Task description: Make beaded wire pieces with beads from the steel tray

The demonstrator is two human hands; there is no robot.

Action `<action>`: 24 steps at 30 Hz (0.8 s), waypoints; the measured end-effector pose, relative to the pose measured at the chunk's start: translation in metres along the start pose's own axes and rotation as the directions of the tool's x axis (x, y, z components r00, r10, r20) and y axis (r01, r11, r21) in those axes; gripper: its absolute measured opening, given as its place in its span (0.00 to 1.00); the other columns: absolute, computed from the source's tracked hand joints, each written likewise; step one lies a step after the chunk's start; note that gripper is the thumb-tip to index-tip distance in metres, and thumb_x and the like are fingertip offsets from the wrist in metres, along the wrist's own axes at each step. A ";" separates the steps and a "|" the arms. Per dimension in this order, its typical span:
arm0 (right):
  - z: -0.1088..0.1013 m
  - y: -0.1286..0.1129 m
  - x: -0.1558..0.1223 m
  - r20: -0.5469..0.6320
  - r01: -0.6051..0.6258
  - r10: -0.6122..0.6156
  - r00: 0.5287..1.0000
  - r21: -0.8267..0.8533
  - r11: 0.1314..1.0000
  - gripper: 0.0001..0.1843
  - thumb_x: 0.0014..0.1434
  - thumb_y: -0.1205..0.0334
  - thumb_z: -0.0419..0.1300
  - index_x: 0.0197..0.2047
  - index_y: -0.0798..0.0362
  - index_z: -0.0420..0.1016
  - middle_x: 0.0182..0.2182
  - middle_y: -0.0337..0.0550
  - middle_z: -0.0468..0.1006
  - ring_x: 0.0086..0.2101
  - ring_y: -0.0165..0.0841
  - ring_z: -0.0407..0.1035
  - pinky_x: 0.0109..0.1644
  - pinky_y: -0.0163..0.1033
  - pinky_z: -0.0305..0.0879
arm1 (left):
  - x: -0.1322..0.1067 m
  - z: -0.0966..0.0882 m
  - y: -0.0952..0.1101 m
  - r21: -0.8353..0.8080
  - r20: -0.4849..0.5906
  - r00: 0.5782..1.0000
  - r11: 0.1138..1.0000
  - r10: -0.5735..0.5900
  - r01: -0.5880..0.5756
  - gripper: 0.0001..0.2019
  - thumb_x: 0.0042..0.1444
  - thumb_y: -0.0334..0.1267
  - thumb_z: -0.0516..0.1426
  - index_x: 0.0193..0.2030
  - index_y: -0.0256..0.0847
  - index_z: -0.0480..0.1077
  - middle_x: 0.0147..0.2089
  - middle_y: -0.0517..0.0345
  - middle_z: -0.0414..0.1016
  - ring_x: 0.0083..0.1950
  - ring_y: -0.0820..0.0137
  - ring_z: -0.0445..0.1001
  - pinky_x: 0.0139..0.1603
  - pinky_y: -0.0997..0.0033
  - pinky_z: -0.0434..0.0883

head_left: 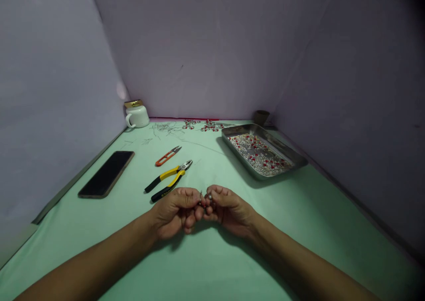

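Observation:
My left hand (177, 210) and my right hand (227, 208) meet over the green table (212, 256), fingertips pinched together. Between them sits a tiny beaded piece (205, 199) with a thin wire end and a silver bead; both hands grip it. Just beyond my left hand lie yellow-handled pliers (168, 181). Farther out is a small orange thread snip (168, 156).
A steel tray (292, 157) with silver and red beads stands at the right rear. A black phone (106, 174) lies at the left. A white mug (137, 115), several finished bead pieces (202, 125), loose wires and a dark small cup (261, 116) line the back. Purple walls enclose the table.

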State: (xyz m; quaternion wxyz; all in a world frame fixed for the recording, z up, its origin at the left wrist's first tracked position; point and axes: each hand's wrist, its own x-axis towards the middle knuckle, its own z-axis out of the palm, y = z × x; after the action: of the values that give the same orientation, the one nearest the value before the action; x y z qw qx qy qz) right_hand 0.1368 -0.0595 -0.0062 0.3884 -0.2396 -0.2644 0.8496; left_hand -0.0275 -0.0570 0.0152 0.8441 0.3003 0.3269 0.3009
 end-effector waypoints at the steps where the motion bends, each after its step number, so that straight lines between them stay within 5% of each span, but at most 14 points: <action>1: 0.000 0.000 0.000 -0.004 0.002 -0.002 1.000 -0.013 1.000 0.11 0.41 0.62 0.69 0.25 0.57 0.72 0.23 0.38 0.76 0.23 0.25 0.69 0.30 0.30 0.69 | 0.000 0.000 0.001 0.011 -0.016 1.000 1.000 -0.011 0.011 0.12 0.38 0.39 0.66 0.23 0.30 0.72 0.16 0.57 0.71 0.10 0.80 0.60 0.07 0.83 0.59; 16: 0.010 0.006 0.001 0.043 0.152 -0.149 0.988 -0.101 0.983 0.11 0.48 0.58 0.66 0.29 0.57 0.74 0.23 0.41 0.74 0.27 0.29 0.68 0.36 0.36 0.63 | 0.002 0.000 0.006 0.091 -0.121 0.992 0.995 0.045 -0.034 0.09 0.42 0.36 0.60 0.19 0.31 0.69 0.15 0.55 0.72 0.08 0.81 0.57 0.05 0.83 0.55; 24: 0.007 0.003 0.001 -0.030 0.113 -0.118 0.993 -0.136 0.984 0.11 0.48 0.60 0.67 0.28 0.59 0.74 0.23 0.41 0.74 0.25 0.26 0.66 0.33 0.34 0.64 | 0.002 -0.001 0.008 0.135 -0.126 0.990 0.990 0.057 -0.040 0.09 0.40 0.36 0.61 0.19 0.33 0.68 0.13 0.60 0.69 0.09 0.81 0.57 0.06 0.83 0.55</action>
State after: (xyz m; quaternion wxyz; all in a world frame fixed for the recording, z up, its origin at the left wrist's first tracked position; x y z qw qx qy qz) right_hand 0.1302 -0.0619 -0.0032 0.4249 -0.2657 -0.3271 0.8012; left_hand -0.0299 -0.0501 0.0195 0.7916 0.3433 0.3929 0.3178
